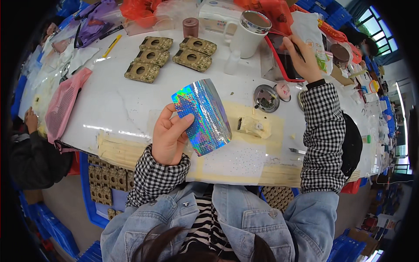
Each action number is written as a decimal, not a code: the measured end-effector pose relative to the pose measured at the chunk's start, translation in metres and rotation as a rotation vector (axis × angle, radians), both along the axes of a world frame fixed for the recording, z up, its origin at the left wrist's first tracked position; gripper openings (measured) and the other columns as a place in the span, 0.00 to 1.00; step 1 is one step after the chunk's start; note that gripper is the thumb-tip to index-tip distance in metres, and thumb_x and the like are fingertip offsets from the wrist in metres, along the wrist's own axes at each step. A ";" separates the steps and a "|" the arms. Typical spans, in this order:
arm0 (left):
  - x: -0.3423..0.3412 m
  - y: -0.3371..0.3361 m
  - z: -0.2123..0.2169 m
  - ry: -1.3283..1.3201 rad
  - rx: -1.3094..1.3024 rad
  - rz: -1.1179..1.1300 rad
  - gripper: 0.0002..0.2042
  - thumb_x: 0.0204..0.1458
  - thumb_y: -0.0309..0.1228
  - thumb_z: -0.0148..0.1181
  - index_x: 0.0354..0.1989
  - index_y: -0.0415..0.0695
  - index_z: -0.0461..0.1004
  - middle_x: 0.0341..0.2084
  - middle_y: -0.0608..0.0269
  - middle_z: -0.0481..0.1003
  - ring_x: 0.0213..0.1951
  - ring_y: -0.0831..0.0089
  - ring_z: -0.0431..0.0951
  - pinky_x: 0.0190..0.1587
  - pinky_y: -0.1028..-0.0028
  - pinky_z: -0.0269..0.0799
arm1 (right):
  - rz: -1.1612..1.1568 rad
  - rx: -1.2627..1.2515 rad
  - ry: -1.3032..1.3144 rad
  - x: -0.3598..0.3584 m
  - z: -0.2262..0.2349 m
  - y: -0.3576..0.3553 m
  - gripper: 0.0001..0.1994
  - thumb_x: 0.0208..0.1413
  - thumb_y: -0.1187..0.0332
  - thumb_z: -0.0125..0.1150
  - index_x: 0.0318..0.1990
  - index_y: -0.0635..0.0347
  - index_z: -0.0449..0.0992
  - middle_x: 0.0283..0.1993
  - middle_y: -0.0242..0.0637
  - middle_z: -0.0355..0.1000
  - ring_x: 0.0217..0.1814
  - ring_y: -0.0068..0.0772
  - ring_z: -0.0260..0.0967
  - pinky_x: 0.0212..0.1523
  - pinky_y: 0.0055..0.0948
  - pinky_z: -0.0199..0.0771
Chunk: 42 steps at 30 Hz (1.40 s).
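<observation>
My left hand [168, 137] pinches a shiny holographic sheet [203, 118] by its left edge, above the table's near half. Patterned rows of small marks cover the sheet. At the far right my right hand [302, 61] is closed on a thin dark stick-like tool [298, 52], whose exact kind I cannot make out. This hand is over a phone in a red case [286, 65]. Right of the sheet sits a small tape-covered block [254, 126]. Beyond it lie a round metal tin [266, 98] and a small pink round item [283, 91].
Several camouflage parts with round holes [150, 56] stand in groups at the back. Near them are a white mug [248, 37], a brown jar [190, 27] and a yellow pen [112, 46]. A pink mesh basket [65, 105] is left; another person's hand [30, 120] is beyond. Below is a blue tray [89, 203].
</observation>
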<state>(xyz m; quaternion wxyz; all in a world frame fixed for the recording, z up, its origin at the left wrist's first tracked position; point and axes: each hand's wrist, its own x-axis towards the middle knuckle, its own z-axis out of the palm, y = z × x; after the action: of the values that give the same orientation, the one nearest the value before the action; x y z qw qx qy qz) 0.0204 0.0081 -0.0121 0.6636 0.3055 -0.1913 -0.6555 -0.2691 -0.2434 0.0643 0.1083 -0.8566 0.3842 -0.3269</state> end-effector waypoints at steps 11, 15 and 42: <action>0.001 -0.001 -0.001 0.005 0.019 -0.006 0.16 0.56 0.19 0.54 0.52 0.39 0.61 0.40 0.54 0.77 0.41 0.72 0.79 0.42 0.73 0.78 | -0.117 0.058 -0.024 -0.011 0.005 -0.006 0.18 0.64 0.55 0.50 0.41 0.64 0.74 0.32 0.39 0.78 0.36 0.27 0.75 0.39 0.25 0.70; 0.000 -0.001 0.000 0.005 0.024 0.004 0.16 0.56 0.19 0.54 0.52 0.39 0.61 0.40 0.55 0.77 0.41 0.72 0.79 0.42 0.73 0.78 | -0.100 0.098 -0.056 -0.010 0.004 -0.006 0.18 0.64 0.55 0.49 0.41 0.65 0.74 0.32 0.39 0.78 0.37 0.27 0.75 0.40 0.24 0.70; -0.001 -0.003 0.001 -0.005 0.032 0.013 0.16 0.56 0.19 0.53 0.52 0.38 0.61 0.40 0.54 0.77 0.41 0.72 0.79 0.43 0.74 0.78 | -0.471 -0.044 0.192 -0.031 0.005 -0.025 0.33 0.52 0.36 0.53 0.33 0.65 0.75 0.28 0.46 0.75 0.33 0.45 0.74 0.40 0.37 0.70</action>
<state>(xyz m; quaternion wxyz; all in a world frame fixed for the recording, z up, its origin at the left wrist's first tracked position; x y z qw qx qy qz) 0.0191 0.0051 -0.0116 0.6624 0.3188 -0.1807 -0.6534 -0.2998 -0.2682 0.0698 -0.0267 -0.7727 0.5746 -0.2684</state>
